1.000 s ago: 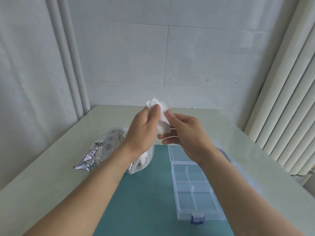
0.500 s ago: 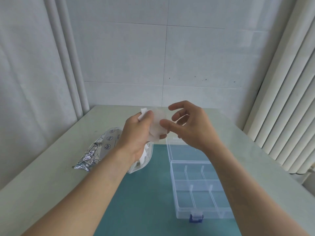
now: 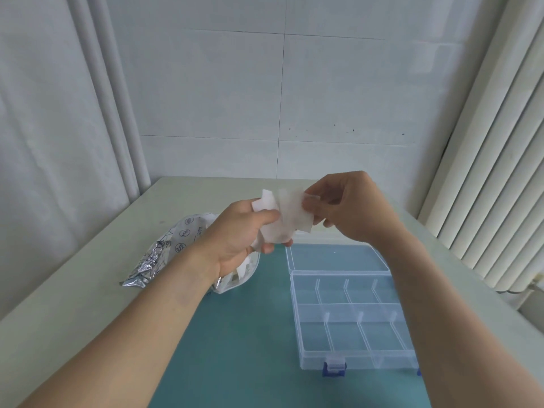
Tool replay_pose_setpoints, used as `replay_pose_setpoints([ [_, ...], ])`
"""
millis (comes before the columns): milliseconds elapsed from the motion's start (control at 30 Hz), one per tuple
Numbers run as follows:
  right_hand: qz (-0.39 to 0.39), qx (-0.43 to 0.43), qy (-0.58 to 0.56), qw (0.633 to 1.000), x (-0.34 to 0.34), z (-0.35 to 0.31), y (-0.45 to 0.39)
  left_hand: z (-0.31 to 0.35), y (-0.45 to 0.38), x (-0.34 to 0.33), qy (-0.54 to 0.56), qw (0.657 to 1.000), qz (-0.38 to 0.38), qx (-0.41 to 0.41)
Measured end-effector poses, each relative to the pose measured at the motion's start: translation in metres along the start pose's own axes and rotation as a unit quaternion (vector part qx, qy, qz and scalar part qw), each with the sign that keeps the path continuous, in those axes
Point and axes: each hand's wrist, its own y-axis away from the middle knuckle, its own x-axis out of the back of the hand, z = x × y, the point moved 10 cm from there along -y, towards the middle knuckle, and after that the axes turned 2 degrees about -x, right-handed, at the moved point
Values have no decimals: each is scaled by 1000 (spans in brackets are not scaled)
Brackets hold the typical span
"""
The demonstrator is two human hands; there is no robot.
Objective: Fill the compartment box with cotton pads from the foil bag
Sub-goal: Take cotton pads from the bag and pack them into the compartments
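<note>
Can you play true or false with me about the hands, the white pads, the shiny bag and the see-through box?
1. Both hands hold white cotton pads up in the air. True: the left hand grips them and the right hand pinches one.
2. The compartment box is closed. False: its lid lies open behind it.
3. The box already has pads in it. False: its compartments look empty.
4. The foil bag lies on the table, left of the box. True.
5. The box sits on a red mat. False: the mat is teal.
</note>
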Motion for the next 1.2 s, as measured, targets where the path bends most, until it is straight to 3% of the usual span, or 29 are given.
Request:
replay_pose_setpoints([
  [233,-103,-22,-77,991,-6,-5,9,4,1,3,-86,994,35,-52],
  [433,-102,-40,-81,991,-14,3,8,3,3,4,-64,995,53,-46],
  [667,-54,-32,-39,997,-12,8,3,-6,6,-25,80,991,-98,48],
  [833,-82,0,-92,992,-15,-6,7,-3,9,-36,85,983,-158,29],
  [900,-84,3,-65,994,-18,-7,8,-4,9,-37,65,986,-154,18],
  [1033,-15,26,19,999,-13,-5,3,-12,7,-31,70,991,-104,39],
  [1200,-62,71,12,995,-20,-12,4,-13,6,-24,72,994,-75,44],
])
